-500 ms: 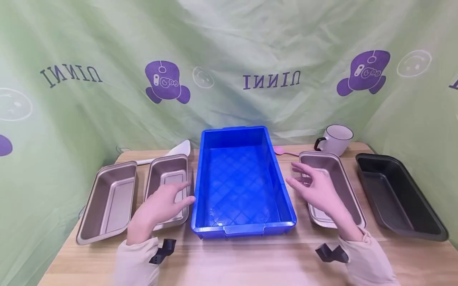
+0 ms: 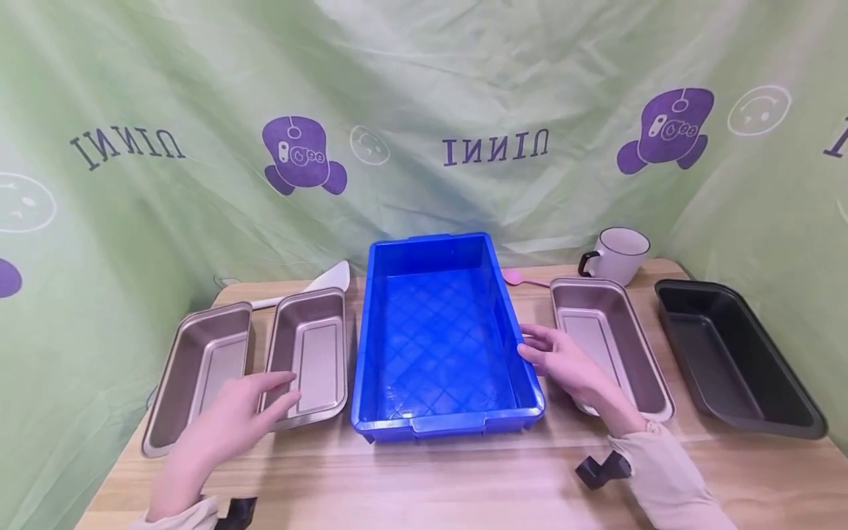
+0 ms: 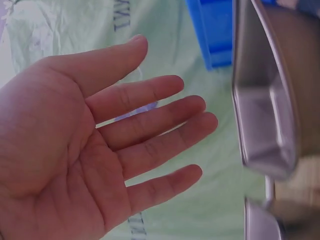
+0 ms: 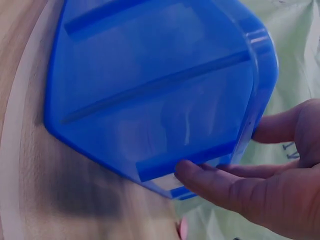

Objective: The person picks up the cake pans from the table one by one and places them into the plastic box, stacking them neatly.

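Moved left grip (image 2: pixel 228 416) leftward, released; brought right grip (image 2: pixel 562 361) to blue bin (image 2: pixel 450 424), pinching 1 side. Seemingly securing bin; next, probably need firmer hold there.

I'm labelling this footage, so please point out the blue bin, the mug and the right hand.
Blue bin (image 2: pixel 433 342), head view: inside floor.
Mug (image 2: pixel 617 259), head view: outer side.
Right hand (image 2: pixel 567 362), head view: its back.
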The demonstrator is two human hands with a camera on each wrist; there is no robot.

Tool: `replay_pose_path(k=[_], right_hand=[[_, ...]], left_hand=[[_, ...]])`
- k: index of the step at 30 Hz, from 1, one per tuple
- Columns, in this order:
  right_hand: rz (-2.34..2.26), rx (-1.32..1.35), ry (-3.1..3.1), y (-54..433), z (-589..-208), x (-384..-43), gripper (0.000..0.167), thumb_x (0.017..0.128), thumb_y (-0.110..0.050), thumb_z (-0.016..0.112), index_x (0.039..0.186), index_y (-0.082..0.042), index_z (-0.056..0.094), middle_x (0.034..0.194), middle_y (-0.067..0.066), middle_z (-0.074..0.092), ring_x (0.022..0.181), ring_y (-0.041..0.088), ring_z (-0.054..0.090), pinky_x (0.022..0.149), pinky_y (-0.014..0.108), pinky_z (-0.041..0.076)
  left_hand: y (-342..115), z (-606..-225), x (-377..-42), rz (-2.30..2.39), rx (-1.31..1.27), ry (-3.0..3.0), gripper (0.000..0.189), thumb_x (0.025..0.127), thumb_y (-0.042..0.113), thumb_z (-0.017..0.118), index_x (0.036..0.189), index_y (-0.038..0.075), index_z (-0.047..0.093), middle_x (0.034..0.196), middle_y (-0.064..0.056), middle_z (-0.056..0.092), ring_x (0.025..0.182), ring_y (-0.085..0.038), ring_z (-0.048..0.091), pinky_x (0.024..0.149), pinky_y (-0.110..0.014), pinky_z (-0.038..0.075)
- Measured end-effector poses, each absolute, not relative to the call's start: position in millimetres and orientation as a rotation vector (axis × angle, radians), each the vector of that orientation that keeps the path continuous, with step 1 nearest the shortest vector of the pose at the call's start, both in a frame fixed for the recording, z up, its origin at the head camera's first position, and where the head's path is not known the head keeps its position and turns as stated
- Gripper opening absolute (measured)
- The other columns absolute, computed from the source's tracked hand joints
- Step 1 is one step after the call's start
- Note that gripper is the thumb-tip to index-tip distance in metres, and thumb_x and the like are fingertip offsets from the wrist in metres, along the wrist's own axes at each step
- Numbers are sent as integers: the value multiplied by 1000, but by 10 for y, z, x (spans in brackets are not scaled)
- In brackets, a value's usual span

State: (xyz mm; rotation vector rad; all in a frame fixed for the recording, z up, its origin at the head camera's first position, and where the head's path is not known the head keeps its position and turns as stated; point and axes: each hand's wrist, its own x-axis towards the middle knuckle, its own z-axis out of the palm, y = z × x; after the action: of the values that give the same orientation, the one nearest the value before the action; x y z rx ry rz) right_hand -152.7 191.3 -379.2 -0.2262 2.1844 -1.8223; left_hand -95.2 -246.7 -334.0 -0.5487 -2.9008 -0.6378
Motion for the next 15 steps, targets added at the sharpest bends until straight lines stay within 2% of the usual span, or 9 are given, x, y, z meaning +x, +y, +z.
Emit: replay_pose_path(k=[8, 11, 15], right_hand=[[-1899, -263, 1993, 1936, -3861, -1557, 59, 98, -3, 44, 145, 14, 13, 142, 40, 28, 121, 44, 47, 93, 46, 49], [-1906, -269, 1976, 1947, -3876, -1562, 59, 97, -3, 44, 145, 15, 12, 142, 40, 27, 120, 42, 49, 93, 46, 49], [-1903, -284, 1961, 1948, -3883, -1566, 59, 98, -4, 44, 145, 15, 13, 141, 40, 28, 119, 41, 49, 93, 46, 49]], left_hand=[[-2902, -3494, -875, -563, -433, -2878, 28, 87, 21, 70, 107, 0, 71, 94, -8, 72, 78, -26, 68, 70, -43, 53], [-3061, -3575, -853, -549, -348, -2853, 27, 87, 21, 70, 104, 1, 72, 97, -10, 72, 78, -30, 69, 70, -42, 53], [-3289, -3648, -793, -526, -217, -2846, 29, 88, 23, 68, 105, 0, 71, 96, -15, 72, 84, -41, 67, 72, -52, 50]])
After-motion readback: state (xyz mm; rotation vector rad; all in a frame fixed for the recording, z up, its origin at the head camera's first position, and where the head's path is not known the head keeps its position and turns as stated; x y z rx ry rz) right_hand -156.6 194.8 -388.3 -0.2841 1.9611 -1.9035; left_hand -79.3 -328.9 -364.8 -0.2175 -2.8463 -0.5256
